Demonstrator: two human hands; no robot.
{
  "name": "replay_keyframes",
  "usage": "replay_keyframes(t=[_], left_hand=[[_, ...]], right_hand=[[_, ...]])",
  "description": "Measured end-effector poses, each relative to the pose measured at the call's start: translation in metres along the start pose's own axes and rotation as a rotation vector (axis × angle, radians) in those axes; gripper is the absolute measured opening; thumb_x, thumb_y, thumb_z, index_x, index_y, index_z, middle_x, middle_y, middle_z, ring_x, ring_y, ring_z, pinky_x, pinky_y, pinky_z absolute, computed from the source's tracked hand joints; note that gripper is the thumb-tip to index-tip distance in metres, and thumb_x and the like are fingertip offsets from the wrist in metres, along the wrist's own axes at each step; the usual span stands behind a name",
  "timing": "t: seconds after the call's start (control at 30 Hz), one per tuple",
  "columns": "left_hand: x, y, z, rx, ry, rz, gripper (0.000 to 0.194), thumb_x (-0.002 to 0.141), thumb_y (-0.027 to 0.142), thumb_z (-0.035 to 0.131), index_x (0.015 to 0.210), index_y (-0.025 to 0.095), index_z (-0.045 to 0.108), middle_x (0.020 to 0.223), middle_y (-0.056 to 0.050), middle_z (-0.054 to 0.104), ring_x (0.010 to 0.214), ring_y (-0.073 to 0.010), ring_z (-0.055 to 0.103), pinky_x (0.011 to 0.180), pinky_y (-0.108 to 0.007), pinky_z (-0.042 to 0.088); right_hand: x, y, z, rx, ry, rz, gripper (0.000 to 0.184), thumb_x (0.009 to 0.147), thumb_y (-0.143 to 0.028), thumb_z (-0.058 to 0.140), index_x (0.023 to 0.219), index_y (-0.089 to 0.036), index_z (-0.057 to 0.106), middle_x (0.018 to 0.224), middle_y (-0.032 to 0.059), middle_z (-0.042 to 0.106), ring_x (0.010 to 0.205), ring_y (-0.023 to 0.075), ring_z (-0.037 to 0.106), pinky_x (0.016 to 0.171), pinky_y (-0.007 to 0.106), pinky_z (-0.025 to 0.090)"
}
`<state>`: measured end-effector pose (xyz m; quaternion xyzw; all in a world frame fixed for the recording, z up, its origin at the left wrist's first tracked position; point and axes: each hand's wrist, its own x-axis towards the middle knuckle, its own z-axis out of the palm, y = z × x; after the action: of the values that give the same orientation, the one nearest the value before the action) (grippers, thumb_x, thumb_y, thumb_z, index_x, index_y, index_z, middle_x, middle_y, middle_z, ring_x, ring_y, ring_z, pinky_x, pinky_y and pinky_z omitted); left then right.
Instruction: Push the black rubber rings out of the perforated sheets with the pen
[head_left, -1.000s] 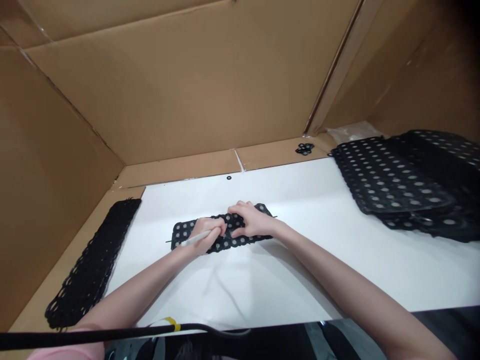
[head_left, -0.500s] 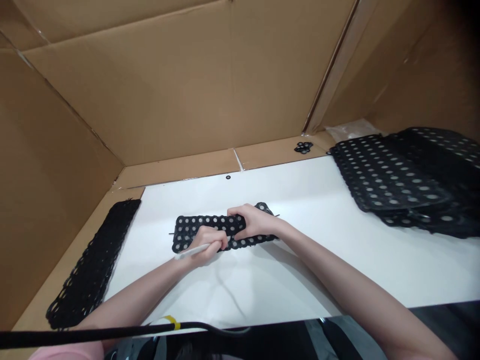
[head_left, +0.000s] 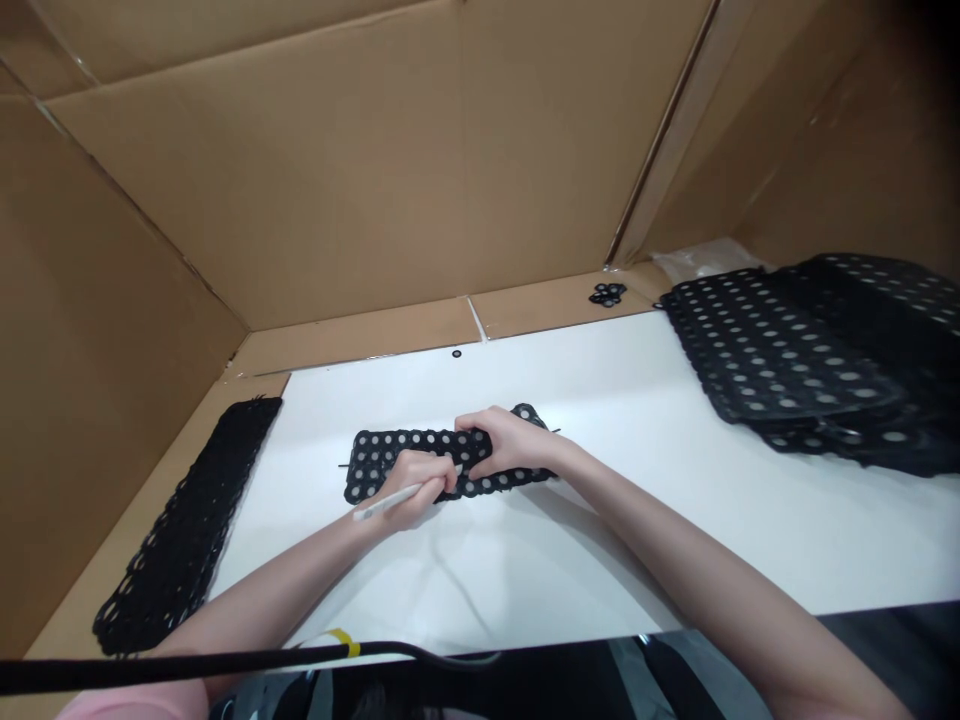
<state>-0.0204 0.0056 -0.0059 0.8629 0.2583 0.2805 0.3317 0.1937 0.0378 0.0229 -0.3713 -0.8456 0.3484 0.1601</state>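
Note:
A black strip [head_left: 367, 458] with rows of pale round dots lies flat on the white board, and a thin dark rod or wire end shows at each short side. My left hand [head_left: 416, 485] is closed round a slim white pen-like tool [head_left: 384, 503], its front end at the middle of the strip. What that tip touches is mostly hidden by my fingers. On the right half of the strip, my right hand [head_left: 516, 440] grips it, with bent fingers over the far part and the thumb nearer me.
A plain black mesh strip [head_left: 191, 525] lies at the left edge. Dotted black pieces [head_left: 787, 350] are piled at right. A small black ring [head_left: 457, 354] and a cluster of dark rings [head_left: 607, 294] sit at the back. Cardboard walls [head_left: 375, 180] enclose the white board [head_left: 615, 390]. A black cable [head_left: 262, 660] crosses in front.
My left hand and the white tool have shifted very slightly to the right and away from me. My right hand and the strip look the same.

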Motion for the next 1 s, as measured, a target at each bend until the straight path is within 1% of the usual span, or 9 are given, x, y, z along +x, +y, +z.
replay_keyframes(t=[0.13, 0.23, 0.43, 0.57, 0.67, 0.9, 1.0], left_hand=[[0.003, 0.004, -0.002, -0.081, 0.016, -0.139, 0.027, 0.08, 0.016, 0.032, 0.062, 0.016, 0.052, 0.051, 0.002, 0.046, 0.049, -0.01, 0.041, 0.053, -0.022, 0.032], [0.006, 0.005, -0.003, -0.155, 0.017, -0.235, 0.026, 0.079, 0.016, 0.034, 0.061, 0.015, 0.052, 0.047, 0.003, 0.042, 0.046, -0.0091, 0.04, 0.051, -0.021, 0.031], [0.008, 0.001, -0.003, -0.264, 0.03, -0.345, 0.023, 0.079, 0.017, 0.036, 0.062, 0.015, 0.051, 0.043, 0.004, 0.041, 0.043, -0.009, 0.038, 0.048, -0.021, 0.029], [0.01, 0.002, -0.004, -0.282, 0.022, -0.36, 0.022, 0.079, 0.018, 0.036, 0.063, 0.015, 0.051, 0.043, 0.004, 0.042, 0.043, -0.0091, 0.037, 0.048, -0.021, 0.027], [0.009, 0.002, -0.004, -0.275, 0.018, -0.364, 0.023, 0.079, 0.018, 0.036, 0.063, 0.015, 0.052, 0.043, 0.004, 0.042, 0.043, -0.0091, 0.038, 0.048, -0.021, 0.028], [0.007, 0.001, -0.004, -0.196, -0.041, -0.254, 0.024, 0.078, 0.017, 0.034, 0.06, 0.015, 0.049, 0.046, 0.003, 0.04, 0.046, -0.0091, 0.037, 0.049, -0.021, 0.029], [0.008, 0.002, -0.007, -0.184, -0.084, -0.235, 0.025, 0.078, 0.018, 0.033, 0.059, 0.016, 0.048, 0.047, 0.003, 0.039, 0.047, -0.0095, 0.036, 0.049, -0.022, 0.028]], right_hand=[[0.0, 0.005, 0.001, 0.025, -0.025, -0.014, 0.03, 0.064, -0.029, 0.075, 0.083, -0.018, 0.055, 0.076, -0.0026, 0.056, 0.076, 0.0167, 0.054, 0.066, 0.024, 0.038], [0.001, 0.009, 0.002, 0.034, -0.039, -0.017, 0.031, 0.065, -0.03, 0.075, 0.087, -0.018, 0.055, 0.08, -0.0011, 0.059, 0.08, 0.0187, 0.056, 0.07, 0.025, 0.039], [0.001, 0.011, 0.002, 0.035, -0.054, -0.025, 0.033, 0.065, -0.031, 0.076, 0.089, -0.018, 0.057, 0.085, 0.0006, 0.062, 0.085, 0.0204, 0.058, 0.076, 0.028, 0.041], [0.001, 0.013, 0.004, 0.03, -0.034, -0.028, 0.033, 0.067, -0.035, 0.074, 0.089, -0.018, 0.057, 0.083, 0.0001, 0.062, 0.082, 0.0194, 0.057, 0.076, 0.028, 0.041], [0.002, 0.012, 0.005, 0.012, -0.011, -0.01, 0.031, 0.067, -0.034, 0.073, 0.087, -0.018, 0.057, 0.08, -0.0007, 0.06, 0.079, 0.0184, 0.056, 0.074, 0.027, 0.04], [-0.001, 0.002, 0.003, 0.032, 0.014, -0.005, 0.026, 0.062, -0.026, 0.073, 0.08, -0.018, 0.055, 0.071, -0.0042, 0.053, 0.07, 0.0146, 0.051, 0.063, 0.022, 0.037], [-0.001, 0.0, 0.002, 0.04, 0.013, -0.02, 0.025, 0.063, -0.025, 0.072, 0.08, -0.018, 0.055, 0.07, -0.0043, 0.054, 0.069, 0.0143, 0.051, 0.063, 0.022, 0.037]])
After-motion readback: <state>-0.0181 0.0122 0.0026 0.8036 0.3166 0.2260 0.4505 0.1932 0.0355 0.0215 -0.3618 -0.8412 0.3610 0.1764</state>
